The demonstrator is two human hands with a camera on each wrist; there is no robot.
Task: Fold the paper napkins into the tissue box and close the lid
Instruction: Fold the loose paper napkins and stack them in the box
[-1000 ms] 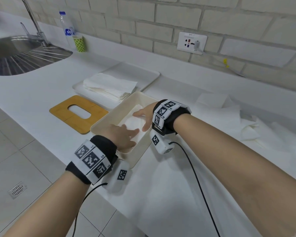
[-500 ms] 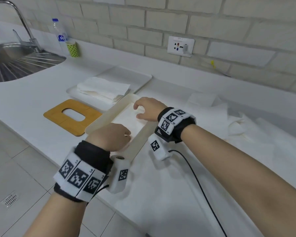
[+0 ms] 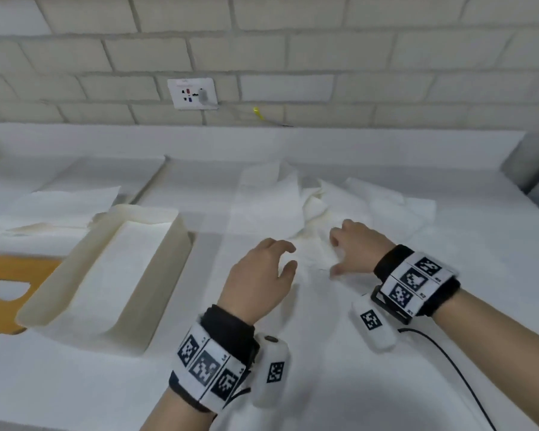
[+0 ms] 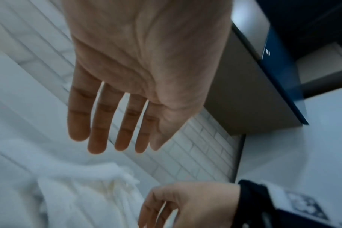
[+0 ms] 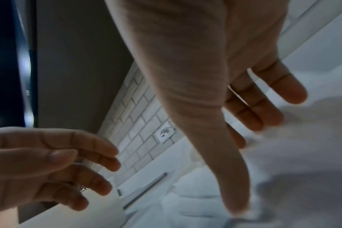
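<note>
Both hands have left the tissue box [image 3: 106, 275] since 0.5 s ago and now hover to its right, over the loose paper napkins [image 3: 318, 213] on the counter [image 3: 75, 384]. Left hand [image 3: 257, 278] is palm down with its fingers [image 4: 100, 123] nearly straight and slightly spread, holding nothing. Right hand [image 3: 355, 247] sits just beyond it, fingers [image 5: 263, 98] loosely bent and spread, thumb pointing down toward the paper; whether a fingertip touches the sheet cannot be told through the blur. Inside the open tissue box lies a flat folded napkin [image 3: 119, 262]. Left of the box the wooden lid [image 3: 0, 269] with its cut-out slot rests flat on the counter, and behind the box 1 stack of napkins [image 3: 56, 203] lies on a white tray [image 3: 112, 169].
</note>
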